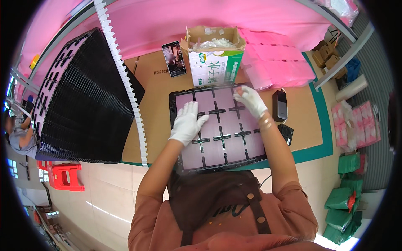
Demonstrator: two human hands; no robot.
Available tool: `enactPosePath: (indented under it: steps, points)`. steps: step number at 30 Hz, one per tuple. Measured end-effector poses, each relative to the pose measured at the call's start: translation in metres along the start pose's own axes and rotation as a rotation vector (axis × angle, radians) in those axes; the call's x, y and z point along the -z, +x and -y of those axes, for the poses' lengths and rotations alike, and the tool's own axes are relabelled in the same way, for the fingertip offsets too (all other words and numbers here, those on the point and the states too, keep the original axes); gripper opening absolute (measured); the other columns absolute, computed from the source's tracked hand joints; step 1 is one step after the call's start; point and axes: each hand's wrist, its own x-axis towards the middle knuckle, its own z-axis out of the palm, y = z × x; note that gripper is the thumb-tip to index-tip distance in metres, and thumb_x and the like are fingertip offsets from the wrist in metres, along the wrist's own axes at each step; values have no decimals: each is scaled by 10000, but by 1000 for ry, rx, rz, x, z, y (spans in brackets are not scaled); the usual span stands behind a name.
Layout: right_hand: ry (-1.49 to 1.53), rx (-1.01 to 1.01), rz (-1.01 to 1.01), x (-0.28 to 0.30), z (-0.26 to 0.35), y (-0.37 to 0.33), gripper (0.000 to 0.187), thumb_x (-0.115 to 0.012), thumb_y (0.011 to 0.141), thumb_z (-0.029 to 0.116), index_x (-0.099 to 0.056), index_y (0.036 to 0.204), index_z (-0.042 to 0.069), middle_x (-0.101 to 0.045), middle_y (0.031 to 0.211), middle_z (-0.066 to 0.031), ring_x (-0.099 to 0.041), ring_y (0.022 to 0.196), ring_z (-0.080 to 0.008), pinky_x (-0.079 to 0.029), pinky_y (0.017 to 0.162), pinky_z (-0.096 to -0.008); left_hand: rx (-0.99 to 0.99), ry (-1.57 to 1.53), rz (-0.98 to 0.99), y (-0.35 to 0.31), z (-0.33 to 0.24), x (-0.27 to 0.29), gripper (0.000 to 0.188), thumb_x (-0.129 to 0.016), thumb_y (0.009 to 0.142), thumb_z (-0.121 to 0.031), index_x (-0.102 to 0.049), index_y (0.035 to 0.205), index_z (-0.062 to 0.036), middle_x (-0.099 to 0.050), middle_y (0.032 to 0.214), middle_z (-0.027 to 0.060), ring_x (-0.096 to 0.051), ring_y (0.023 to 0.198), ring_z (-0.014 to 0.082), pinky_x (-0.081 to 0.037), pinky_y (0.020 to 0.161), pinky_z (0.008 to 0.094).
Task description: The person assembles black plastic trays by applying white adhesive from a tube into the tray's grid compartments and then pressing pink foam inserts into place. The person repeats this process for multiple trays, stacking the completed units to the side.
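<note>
Brown apron (213, 194), black tray (222, 137) under left grip (186, 124)

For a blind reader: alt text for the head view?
A white-gloved left hand rests on a rectangular black tray with lilac panels, the white-gloved right hand over its far right part. At left stands a ribbed black stack.

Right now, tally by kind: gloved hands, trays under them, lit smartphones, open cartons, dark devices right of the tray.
White-gloved hands: 2 (left hand, right hand)
Black-rimmed tray: 1
Lit smartphone: 1
Open carton: 1
Dark devices: 2 (tall box-shaped one, flatter one)
Total: 7
</note>
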Motion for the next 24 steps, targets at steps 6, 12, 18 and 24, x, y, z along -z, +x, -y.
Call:
enactPosePath:
  steps: [6, 12, 18, 24]
  points:
    - [107, 18, -178, 32, 6, 20, 147, -551, 938, 66, -535, 1074, 12, -617, 992, -116, -661, 868, -244, -578, 812, -369, 47, 136, 83, 9, 30, 7, 834, -459, 918, -642, -401, 1431, 13, -336, 1533, 203, -265, 1447, 325, -195, 1180, 454]
    - [-173, -238, 90, 9, 36, -123, 210, -608, 916, 169, -575, 1042, 4, -647, 931, -105, -669, 799, -190, -554, 685, -325, -253, 98, 194, -90, -20, 44, 797, -559, 885, -573, -401, 1422, -5, -396, 1486, 218, -333, 1411, 358, -222, 1163, 506]
    - [-1156, -75, -323, 20, 28, -184, 288, -658, 863, 147, -608, 1045, -70, -637, 979, -231, -658, 846, -349, -530, 758, -411, -194, -156, 432, -168, 6, 50, 566, -600, 934, -392, -502, 1317, 14, -532, 1319, 216, -488, 1262, 363, -399, 1050, 449]
    - [-1363, 18, -482, 16, 14, -167, 468, -683, 864, 274, -601, 1127, -104, -655, 996, -285, -643, 939, -433, -519, 838, -449, 504, -443, -115, -144, 12, 21, 450, -652, 900, -336, -624, 1180, 15, -632, 999, 205, -635, 870, 329, -511, 782, 417]
